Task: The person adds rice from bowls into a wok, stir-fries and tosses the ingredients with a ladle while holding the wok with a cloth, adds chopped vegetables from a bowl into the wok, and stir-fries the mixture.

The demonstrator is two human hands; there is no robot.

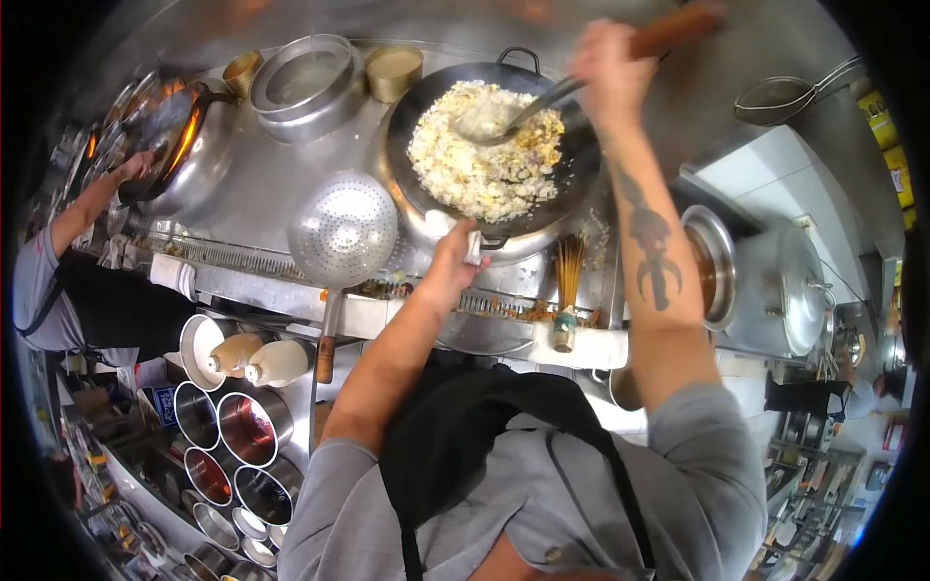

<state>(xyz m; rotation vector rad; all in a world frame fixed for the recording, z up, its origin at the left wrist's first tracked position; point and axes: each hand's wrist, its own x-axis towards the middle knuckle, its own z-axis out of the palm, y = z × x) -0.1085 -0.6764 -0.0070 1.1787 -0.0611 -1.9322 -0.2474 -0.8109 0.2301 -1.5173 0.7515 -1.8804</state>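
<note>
A large black wok [402, 145] sits on the range, holding a heap of fried rice [465, 179] with yellow and brownish bits. My right hand [610, 63] is raised over the wok's right side, closed round the wooden handle of a ladle [557, 94]. The ladle's bowl rests in the rice and is partly hidden by it. My left hand [452, 259] grips the near edge of the wok by its handle, with a folded white cloth [473, 247] in the grip.
A perforated skimmer [344, 228] lies left of the wok; a bamboo brush [570, 281] stands at the front. Metal pots [308, 87] are at the back left. A lidded stockpot [780, 290] is on the right, sauce containers [254, 426] lower left. Another person's hand [136, 165] holds a wok.
</note>
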